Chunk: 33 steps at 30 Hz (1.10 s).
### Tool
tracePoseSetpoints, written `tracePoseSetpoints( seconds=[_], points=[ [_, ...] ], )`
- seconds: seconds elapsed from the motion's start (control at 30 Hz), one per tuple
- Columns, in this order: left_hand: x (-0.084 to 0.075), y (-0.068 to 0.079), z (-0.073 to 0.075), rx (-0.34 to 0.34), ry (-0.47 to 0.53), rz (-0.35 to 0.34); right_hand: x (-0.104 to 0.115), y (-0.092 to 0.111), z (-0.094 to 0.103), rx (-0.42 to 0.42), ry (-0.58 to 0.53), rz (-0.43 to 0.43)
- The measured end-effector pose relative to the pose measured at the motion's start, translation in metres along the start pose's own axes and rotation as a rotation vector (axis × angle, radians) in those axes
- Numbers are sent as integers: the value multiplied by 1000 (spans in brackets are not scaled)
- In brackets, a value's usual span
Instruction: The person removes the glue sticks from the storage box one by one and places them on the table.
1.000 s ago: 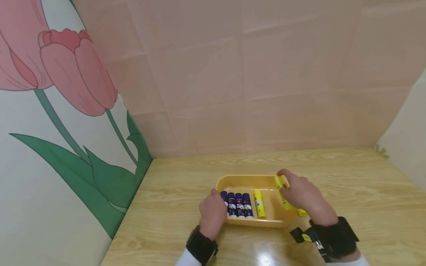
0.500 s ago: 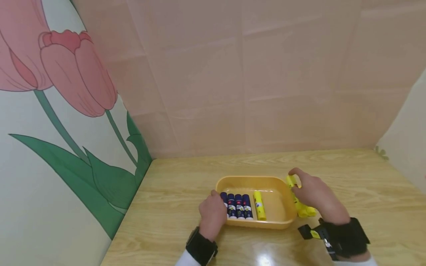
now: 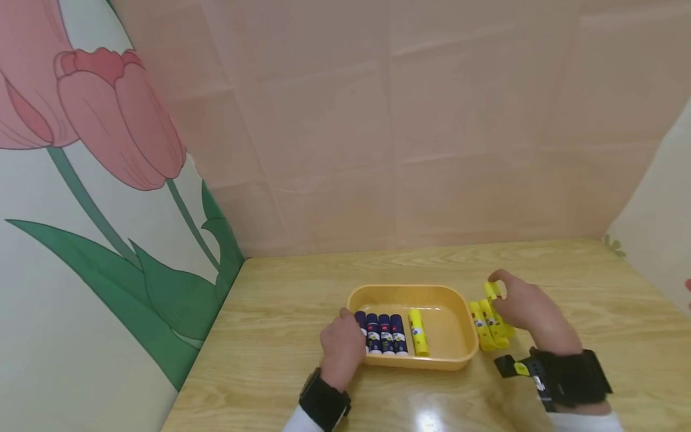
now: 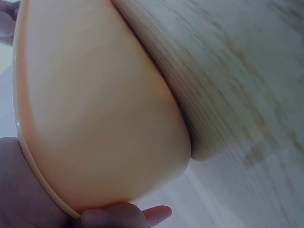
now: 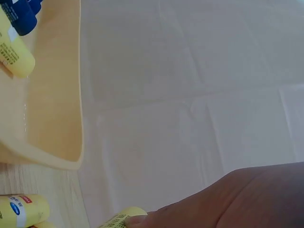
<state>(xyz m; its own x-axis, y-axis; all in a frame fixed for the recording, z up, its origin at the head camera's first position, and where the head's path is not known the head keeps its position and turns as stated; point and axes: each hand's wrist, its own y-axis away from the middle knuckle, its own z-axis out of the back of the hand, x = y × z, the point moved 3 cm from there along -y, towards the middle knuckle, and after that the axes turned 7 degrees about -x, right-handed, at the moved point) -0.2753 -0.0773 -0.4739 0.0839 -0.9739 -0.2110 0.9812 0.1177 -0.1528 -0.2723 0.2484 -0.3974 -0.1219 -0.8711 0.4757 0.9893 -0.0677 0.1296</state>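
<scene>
My left hand (image 3: 341, 345) grips the left rim of a shallow orange-yellow plastic tray (image 3: 421, 363); the left wrist view shows fingertips (image 4: 114, 216) against the tray's outer wall (image 4: 95, 104). Several navy glue sticks (image 3: 385, 336) lie side by side in the tray's left part, with one yellow glue stick (image 3: 418, 333) apart from them near the middle. To the right of the tray, my right hand (image 3: 534, 312) pinches another yellow glue stick (image 3: 492, 290) by its far end. Beside that stick, yellow glue sticks (image 3: 482, 326) lie in a row on the table, partly overlapped by it.
The wood-grain table (image 3: 270, 336) reaches back to a pinkish sheet (image 3: 399, 150) hung behind it. A wall with painted tulips (image 3: 119, 120) stands along the left side, and a pale wall (image 3: 655, 222) is at the right.
My right hand has carried the yellow glue stick from inside the tray over its right rim to the yellow sticks on the table. My left hand stays on the rim.
</scene>
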Motion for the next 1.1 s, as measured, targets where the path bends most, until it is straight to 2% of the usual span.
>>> tracePoseSetpoints(
  seconds=[0.57,0.73,1.1],
  points=[
    [2,1,5,24,3,8,-33,-19,-7,55,-14,-80],
    [3,2,4,21,2,3,-45,-26,-16,111,-32,-148],
    [2,3,4,11,20,8,-52,-24,-28,135,-55,-191]
  ],
)
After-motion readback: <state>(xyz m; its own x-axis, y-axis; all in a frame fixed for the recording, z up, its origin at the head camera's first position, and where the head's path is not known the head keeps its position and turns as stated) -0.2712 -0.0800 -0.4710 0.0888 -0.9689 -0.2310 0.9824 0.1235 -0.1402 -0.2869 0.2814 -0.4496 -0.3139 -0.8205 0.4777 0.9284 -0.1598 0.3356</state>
